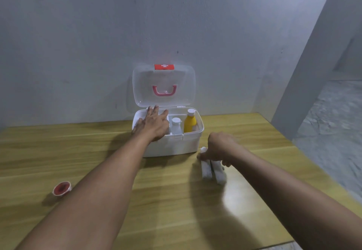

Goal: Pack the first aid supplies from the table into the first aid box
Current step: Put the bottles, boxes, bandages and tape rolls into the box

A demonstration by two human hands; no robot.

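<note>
A bare room: plain grey walls (78, 44), wooden table (176, 200), rough concrete floor (333, 132).

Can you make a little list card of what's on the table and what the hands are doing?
box: white first aid box, lid open
inside box: yellow bottle, white bottle
on table: bandage rolls right of the box, tape roll at left
left hand: flat, reaching into the box's left part
right hand: closing on the bandage rolls
table: wood

White first aid box (172, 144) open, bottles inside; perhaps three bandage rolls (212, 169) beside it.
</note>
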